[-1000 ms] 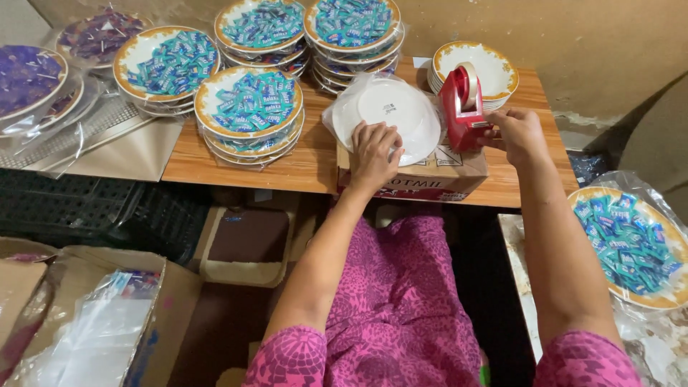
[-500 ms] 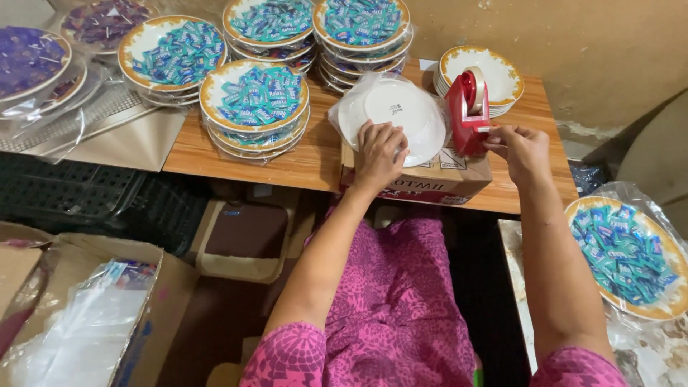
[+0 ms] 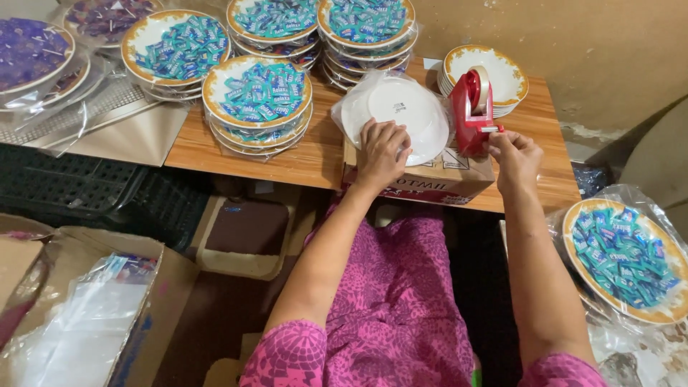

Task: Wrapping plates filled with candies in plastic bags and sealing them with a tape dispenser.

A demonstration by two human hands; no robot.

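The left hand (image 3: 381,150) presses flat on the upturned, plastic-wrapped white plate (image 3: 394,115) atop a cardboard box (image 3: 419,179) on the wooden counter (image 3: 251,154), while the right hand (image 3: 514,159) pinches tape at the red tape dispenser (image 3: 474,111), apparently mid-sealing.

Crowded table, one bare strip at its front edge

Stacks of candy-filled plates (image 3: 258,97) crowd the back and left of the wooden table (image 3: 287,154), and only the front strip before them lies bare. The cardboard box (image 3: 423,179) blocks the middle, with the wrapped upturned plate (image 3: 401,107) on top and the red tape dispenser (image 3: 473,107) just beside it. Behind the dispenser, a stack of empty plates (image 3: 502,72) closes the right corner near the wall.
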